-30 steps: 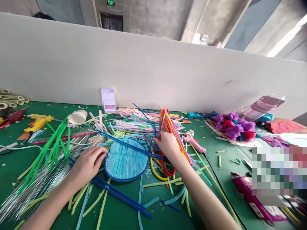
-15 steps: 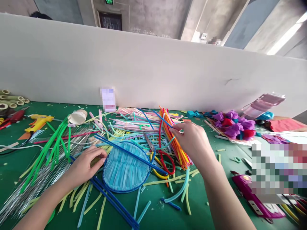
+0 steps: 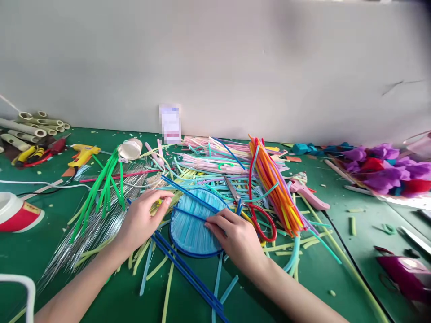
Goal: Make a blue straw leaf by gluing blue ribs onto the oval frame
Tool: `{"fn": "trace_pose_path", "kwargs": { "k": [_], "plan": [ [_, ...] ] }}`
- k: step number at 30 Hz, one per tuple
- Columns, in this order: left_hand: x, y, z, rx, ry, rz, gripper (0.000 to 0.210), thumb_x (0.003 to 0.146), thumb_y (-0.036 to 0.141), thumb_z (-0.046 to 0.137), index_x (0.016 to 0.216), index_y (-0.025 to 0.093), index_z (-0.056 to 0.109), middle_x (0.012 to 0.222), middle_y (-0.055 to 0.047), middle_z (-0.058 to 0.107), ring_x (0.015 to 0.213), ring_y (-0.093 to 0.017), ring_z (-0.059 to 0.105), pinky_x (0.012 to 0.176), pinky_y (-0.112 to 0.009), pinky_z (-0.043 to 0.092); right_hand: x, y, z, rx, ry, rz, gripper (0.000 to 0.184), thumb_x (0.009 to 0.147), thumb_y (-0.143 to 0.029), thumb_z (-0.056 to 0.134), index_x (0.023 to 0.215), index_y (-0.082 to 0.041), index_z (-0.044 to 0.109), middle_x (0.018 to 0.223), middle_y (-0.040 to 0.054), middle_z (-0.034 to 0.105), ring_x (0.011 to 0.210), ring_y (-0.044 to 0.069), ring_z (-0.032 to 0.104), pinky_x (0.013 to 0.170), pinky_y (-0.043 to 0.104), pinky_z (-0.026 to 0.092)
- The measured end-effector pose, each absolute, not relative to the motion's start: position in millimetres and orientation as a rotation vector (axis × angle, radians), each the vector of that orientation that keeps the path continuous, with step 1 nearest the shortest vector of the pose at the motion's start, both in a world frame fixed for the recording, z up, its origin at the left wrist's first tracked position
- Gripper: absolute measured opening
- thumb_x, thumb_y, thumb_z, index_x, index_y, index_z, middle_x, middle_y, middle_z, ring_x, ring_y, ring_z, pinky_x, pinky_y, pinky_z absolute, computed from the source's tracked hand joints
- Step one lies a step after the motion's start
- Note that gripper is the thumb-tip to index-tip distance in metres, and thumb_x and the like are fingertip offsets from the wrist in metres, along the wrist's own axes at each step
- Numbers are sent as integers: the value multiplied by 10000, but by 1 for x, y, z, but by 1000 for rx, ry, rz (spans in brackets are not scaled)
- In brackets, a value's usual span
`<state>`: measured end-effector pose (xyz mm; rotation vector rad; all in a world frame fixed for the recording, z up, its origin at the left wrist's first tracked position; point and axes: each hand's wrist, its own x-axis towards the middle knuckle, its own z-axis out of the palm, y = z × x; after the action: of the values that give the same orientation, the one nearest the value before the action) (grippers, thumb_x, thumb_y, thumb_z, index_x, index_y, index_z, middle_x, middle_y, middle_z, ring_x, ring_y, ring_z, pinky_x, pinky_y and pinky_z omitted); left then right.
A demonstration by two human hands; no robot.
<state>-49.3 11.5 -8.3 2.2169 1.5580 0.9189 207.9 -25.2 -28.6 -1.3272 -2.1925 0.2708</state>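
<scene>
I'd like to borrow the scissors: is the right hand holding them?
No, the right hand pinches a thin blue strip over the light blue disc, while the scissors lie outside its grip.

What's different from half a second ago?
The right hand brought its blue stem left and nearer the person, from by the orange bundle to over the light-blue oval, keeping hold. The yellow glue gun and bundle stayed put.

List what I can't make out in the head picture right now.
Head view, card: its print, pixelated.
Head view, cup: left part, cut off by the left edge.
Head view, blue disc: right part, hidden by the right hand.
Head view, maroon device: right part, cut off by the right edge.
</scene>
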Motion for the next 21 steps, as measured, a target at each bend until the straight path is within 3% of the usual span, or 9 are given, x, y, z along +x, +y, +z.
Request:
{"fn": "trace_pose_path", "kwargs": {
  "k": [6,13,17,21],
  "plan": [
    [-44,11,-21,2547,1383,857,149,972,265,550,959,204,686,948,-48,702,982,-219,613,917,-373,475,213,-27,-25,-1330,-2201,201,195,990,-285,546,1041,-220,723,938,47,701,831,156,680,736,241,534],
    [-34,-2,-2,2633,1472,962,161,962,225,547,1032,200,690,993,-65,693,1028,-253,608,979,-442,469,239,-38,-9,-1448,-2107,226,202,960,-319,601,1103,-213,696,997,56,708,922,183,679,833,296,550],
    [-3,-13,3,2695,1523,882,178,964,184,518,1013,192,688,969,-70,699,966,-245,618,914,-422,497,246,-43,-11,-1452,-2073,227,184,966,-316,583,1063,-230,712,972,52,715,910,185,688,815,302,555],
    [37,-18,-2,2862,1417,580,155,918,99,529,904,151,674,940,-107,680,938,-265,614,835,-409,504,244,-45,-23,-1401,-2121,216,179,963,-307,577,1024,-232,727,971,56,708,885,194,682,785,312,555]
  ]
}}
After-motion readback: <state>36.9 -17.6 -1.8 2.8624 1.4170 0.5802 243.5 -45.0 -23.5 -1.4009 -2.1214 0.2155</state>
